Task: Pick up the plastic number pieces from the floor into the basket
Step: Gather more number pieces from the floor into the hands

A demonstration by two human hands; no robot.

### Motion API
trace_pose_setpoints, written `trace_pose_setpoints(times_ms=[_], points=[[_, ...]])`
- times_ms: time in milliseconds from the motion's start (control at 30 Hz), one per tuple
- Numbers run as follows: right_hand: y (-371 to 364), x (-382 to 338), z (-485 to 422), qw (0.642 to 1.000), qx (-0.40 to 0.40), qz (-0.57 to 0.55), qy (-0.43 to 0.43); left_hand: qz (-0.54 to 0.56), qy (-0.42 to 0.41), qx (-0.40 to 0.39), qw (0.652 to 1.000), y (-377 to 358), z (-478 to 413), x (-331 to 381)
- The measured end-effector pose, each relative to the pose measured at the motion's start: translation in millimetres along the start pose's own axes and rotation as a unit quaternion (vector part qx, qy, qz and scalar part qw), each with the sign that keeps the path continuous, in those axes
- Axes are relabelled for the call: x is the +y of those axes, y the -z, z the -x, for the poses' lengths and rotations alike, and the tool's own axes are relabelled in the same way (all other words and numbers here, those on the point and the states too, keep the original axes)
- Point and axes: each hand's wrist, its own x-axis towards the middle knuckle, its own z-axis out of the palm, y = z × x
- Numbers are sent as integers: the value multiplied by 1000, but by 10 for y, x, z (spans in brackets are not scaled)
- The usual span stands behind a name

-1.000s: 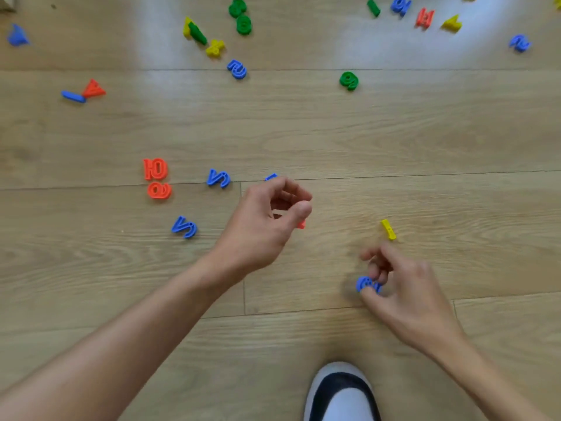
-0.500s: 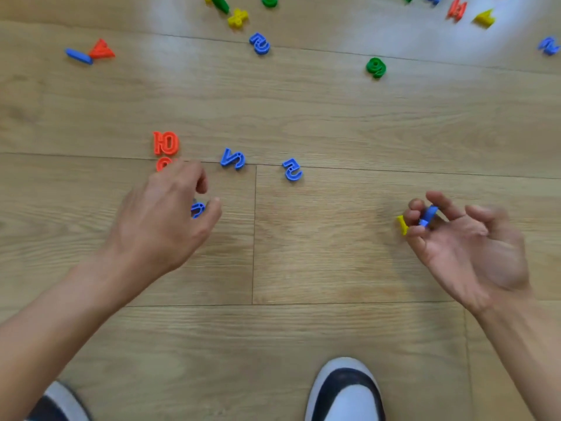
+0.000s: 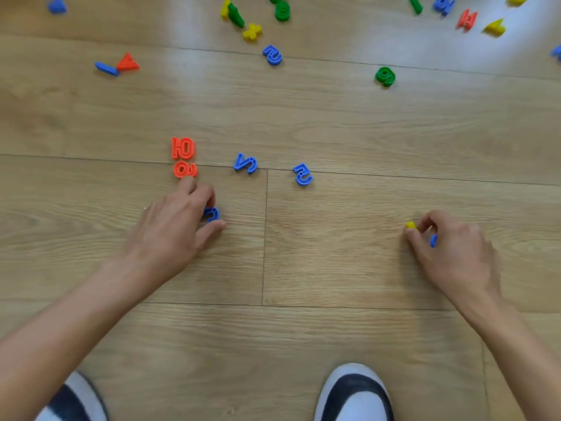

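Likely to save trips to the unseen basket, the left hand point(image 3: 170, 235) curls its grip round a blue number point(image 3: 211, 214) on the floor point(image 3: 334, 253) while the right hand point(image 3: 455, 250) pinches a yellow piece point(image 3: 411, 225) there, another blue piece point(image 3: 433, 240) tucked in its fingers.

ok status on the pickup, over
Left grip pinching blue plastic number piece on wooden floor. Right grip pinching yellow plastic piece, another blue plastic piece tucked inside. Basket not in view.
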Motion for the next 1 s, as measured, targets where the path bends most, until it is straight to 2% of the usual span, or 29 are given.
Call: trace_pose_setpoints(times_ms=[67, 133, 167, 233, 267, 333, 367, 400, 467, 533, 600, 633, 667, 733, 767, 800, 833, 867, 900, 933, 967, 1000], points=[[-15, -7, -35, 999, -15, -49, 13, -10, 1, 3, 1000, -15, 3, 10], [-3, -64, -98, 971, -74, -229, 1, -13, -1, 6, 1000, -39, -3, 15], [21, -146, -121, 925, -125, -357, -21, -7, -3, 9, 1000, -40, 4, -2], [65, -301, -166, 783, -234, -571, -75, 41, -2, 20, 999, -48, 3, -24], [80, -391, -192, 721, -284, -626, -83, 85, 3, 31, 996, -38, 0, -43], [109, -551, -251, 647, -360, -669, -67, 206, 32, 39, 977, -5, -27, -55], [111, -628, -281, 626, -383, -677, -52, 300, 57, 26, 952, 20, -43, -48], [109, -714, -307, 611, -400, -682, -40, 414, 87, 2, 906, 47, -61, -40], [94, -877, -360, 604, -416, -678, -32, 619, 149, -60, 769, 97, -110, -29], [59, -1033, -413, 636, -412, -650, -48, 727, 181, -106, 654, 140, -149, -46], [18, -1163, -463, 691, -396, -602, -59, 781, 185, -116, 586, 154, -193, -97], [3, -1214, -486, 719, -386, -575, -59, 794, 183, -111, 569, 163, -223, -129], [-6, -1265, -505, 742, -375, -553, -55, 798, 179, -102, 567, 187, -255, -157], [-25, -1343, -548, 780, -348, -518, -43, 792, 178, -82, 578, 218, -342, -208], [-29, -1381, -566, 807, -322, -493, -22, 785, 184, -68, 587, 236, -397, -235], [-42, -1412, -583, 852, -277, -444, 22, 763, 190, -50, 616, 258, -445, -253], [-62, -1430, -602, 904, -212, -362, 87, 701, 191, -15, 687, 273, -491, -276], [-84, -1439, -616, 943, -142, -257, 157, 578, 181, 32, 795, 278, -527, -305], [-99, -1443, -614, 962, -86, -148, 213, 403, 154, 77, 899, 267, -560, -352], [-108, -1450, -606, 966, -54, -52, 249, 221, 125, 111, 961, 249, -583, -400], [-120, -1456, -597, 962, -37, 15, 271, 84, 116, 117, 983, 248, -589, -432], [-138, -1464, -585, 956, -28, 52, 286, 2, 114, 101, 988, 256, -584, -447]])
